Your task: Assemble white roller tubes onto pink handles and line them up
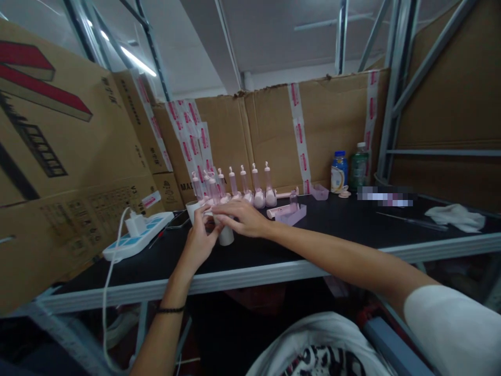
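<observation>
- Your left hand (200,239) and right hand (246,216) meet, fingers curled close; I cannot tell what they clamp.
- Best steady with the left and work gently with the right, so nothing tips.
- The white cylinder (226,238) stands below your right hand on the table (332,219), long axis roughly vertical, hidden top upward.

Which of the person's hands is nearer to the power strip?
Left. The left hand is to the right of the power strip, with a gap between them; the right hand is farther right, beyond the left one.
</observation>
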{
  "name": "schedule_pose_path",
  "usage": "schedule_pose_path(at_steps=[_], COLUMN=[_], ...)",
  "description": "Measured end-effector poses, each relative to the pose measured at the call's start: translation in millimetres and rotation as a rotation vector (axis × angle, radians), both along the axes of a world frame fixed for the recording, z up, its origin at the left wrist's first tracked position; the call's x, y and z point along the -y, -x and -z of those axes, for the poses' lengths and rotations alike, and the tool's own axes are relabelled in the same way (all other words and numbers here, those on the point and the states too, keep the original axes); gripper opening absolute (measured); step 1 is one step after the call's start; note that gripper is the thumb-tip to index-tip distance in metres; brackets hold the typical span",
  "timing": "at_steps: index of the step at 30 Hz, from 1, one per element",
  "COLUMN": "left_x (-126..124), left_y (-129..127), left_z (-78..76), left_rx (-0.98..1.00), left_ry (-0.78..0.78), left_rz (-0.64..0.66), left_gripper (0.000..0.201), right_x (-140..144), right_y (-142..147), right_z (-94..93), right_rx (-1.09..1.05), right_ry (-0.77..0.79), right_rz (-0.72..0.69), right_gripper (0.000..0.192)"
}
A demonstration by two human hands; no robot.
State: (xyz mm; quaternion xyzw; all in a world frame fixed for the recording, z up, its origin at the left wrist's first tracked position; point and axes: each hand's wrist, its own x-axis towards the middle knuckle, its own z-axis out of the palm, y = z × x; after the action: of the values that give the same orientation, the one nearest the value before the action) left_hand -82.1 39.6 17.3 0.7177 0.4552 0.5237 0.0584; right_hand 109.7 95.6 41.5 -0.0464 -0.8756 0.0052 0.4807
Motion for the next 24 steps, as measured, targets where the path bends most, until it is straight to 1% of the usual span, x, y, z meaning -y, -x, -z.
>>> schedule_pose_path(at_steps=[3,6,8,10,13,15,17,18,20,22,23,24], left_x=[-1,-1,-1,-1,0,1,1,1,0,-1,-2,-2], left_y=[1,2,2,1,0,-1,-2,-2,-2,-2,-2,-2], left_z=[-1.4,-3.3,-4.4,-5.4,-7.0,-7.7,-7.7,-7.5,-6.9,-6.0,-5.6,-5.2], left_rx=[-0.026,-0.053,-0.061,-0.081,-0.123,-0.134,-0.138,-0.14,-0.144,-0.141,-0.139,-0.138], left_ry=[0.022,0.031,0.028,0.027,0.049,0.059,0.047,0.037,0.025,0.025,0.029,0.033], left_rz=[-0.014,-0.031,-0.039,-0.055,-0.083,-0.085,-0.101,-0.118,-0.149,-0.165,-0.168,-0.168], left_gripper=[0.07,0.07,0.069,0.067,0.06,0.057,0.056,0.056,0.055,0.056,0.056,0.058], right_x=[-2,-2,1,8,22,27,21,13,-13,-48,-67,-85], right_y=[1,2,-1,-9,-36,-64,-100,-121,-167,-218,-243,-267], right_z=[-0.7,-3.1,-8.3,-18.8,-46.0,-70.6,-97.7,-110.8,-132.1,-141.8,-140.9,-136.2], right_rx=[-0.034,0.031,0.02,-0.029,-0.096,-0.194,-0.355,-0.436,-0.563,-0.634,-0.666,-0.686], right_ry=[0.002,-0.011,-0.034,-0.077,-0.172,-0.22,-0.249,-0.277,-0.326,-0.299,-0.252,-0.184], right_rz=[0.024,-0.013,-0.003,0.04,0.108,0.165,0.269,0.33,0.458,0.622,0.718,0.818], right_gripper=[0.037,0.038,0.038,0.037,0.034,0.032,0.034,0.036,0.041,0.041,0.038,0.036])
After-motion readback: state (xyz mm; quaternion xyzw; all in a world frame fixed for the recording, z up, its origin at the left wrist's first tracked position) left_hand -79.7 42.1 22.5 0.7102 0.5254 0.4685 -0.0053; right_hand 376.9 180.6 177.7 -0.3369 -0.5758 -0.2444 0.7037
